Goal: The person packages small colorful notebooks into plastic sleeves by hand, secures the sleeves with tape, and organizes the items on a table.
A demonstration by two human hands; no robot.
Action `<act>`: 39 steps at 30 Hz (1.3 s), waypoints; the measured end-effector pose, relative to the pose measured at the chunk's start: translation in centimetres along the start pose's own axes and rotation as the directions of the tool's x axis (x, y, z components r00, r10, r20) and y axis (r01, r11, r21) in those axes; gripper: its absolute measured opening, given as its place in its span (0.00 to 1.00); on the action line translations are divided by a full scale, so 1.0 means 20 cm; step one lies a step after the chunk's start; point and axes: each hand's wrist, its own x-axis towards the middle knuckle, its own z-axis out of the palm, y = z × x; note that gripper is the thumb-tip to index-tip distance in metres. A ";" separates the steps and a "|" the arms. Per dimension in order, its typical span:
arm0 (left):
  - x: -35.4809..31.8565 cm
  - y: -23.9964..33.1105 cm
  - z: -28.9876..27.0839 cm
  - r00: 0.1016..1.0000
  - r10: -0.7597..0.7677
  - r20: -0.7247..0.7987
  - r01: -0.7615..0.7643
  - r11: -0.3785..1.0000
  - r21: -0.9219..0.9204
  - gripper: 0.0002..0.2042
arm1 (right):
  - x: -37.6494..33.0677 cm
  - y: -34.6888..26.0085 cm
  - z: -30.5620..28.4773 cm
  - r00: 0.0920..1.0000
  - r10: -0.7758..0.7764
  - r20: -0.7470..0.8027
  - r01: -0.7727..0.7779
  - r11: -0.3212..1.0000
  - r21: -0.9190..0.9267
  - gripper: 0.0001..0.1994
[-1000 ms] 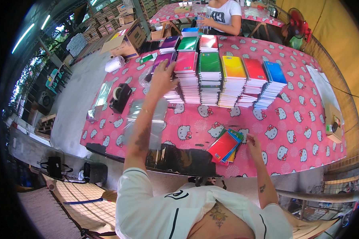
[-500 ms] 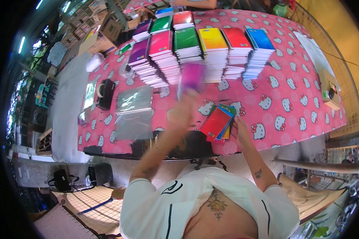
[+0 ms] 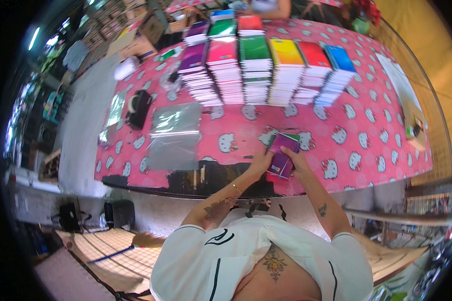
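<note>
A small stack of spiral notebooks [image 3: 279, 163] is held between my two hands near the table's front edge. A purple cover lies on top, and a strip of green shows at its far edge. My left hand [image 3: 261, 164] grips the stack's left side. On the right side, my right hand [image 3: 297, 160] is closed round the edge with its thumb on the purple cover. Beyond them stand tall piles of notebooks in purple, pink, green [image 3: 255, 52], yellow [image 3: 286, 55], red and blue [image 3: 340, 60]. Clear plastic sleeves [image 3: 175, 143] lie to the left.
A black tape dispenser [image 3: 138, 110] stands left of the sleeves. The pink patterned tablecloth [image 3: 336, 135] is worn to black along the front edge. A small cardboard box [image 3: 415, 128] sits at the right edge. Another person's arm [image 3: 280, 10] rests at the far side.
My left hand has come back from the piles with a purple notebook and laid it over the red one on the stack. Both hands now hold the stack.
</note>
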 end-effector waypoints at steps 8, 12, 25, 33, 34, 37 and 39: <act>-0.52 0.33 -0.38 0.464 0.728 0.504 -0.725 -0.014 0.689 0.33 | -0.18 -0.16 0.14 0.805 0.511 0.300 -0.520 0.852 -0.056 0.28; -0.50 0.39 -0.53 0.257 0.685 0.682 -0.916 -0.053 0.398 0.34 | -0.06 0.13 0.16 0.905 0.234 0.354 -0.174 0.966 -0.193 0.41; -0.41 0.10 -0.67 0.862 0.425 0.276 -0.416 0.904 -0.095 0.50 | -0.17 0.55 0.43 0.780 -0.522 0.346 0.606 0.768 -0.208 0.52; -0.34 -0.06 -0.65 0.865 0.482 0.138 -0.487 0.874 0.003 0.46 | -0.16 0.58 0.51 0.766 -0.526 0.369 0.622 0.750 -0.224 0.45; -0.35 -0.04 -0.67 0.855 0.492 0.164 -0.504 0.862 0.045 0.46 | -0.15 0.58 0.50 0.759 -0.512 0.402 0.629 0.737 -0.248 0.45; -0.40 0.16 -0.75 0.873 0.348 0.341 -0.436 0.871 0.227 0.46 | -0.15 0.54 0.44 0.763 -0.469 0.445 0.625 0.709 -0.325 0.43; -0.51 0.44 -0.76 0.838 0.408 0.362 -0.544 0.587 0.600 0.50 | -0.13 0.58 0.38 0.780 -0.450 0.435 0.602 0.730 -0.324 0.41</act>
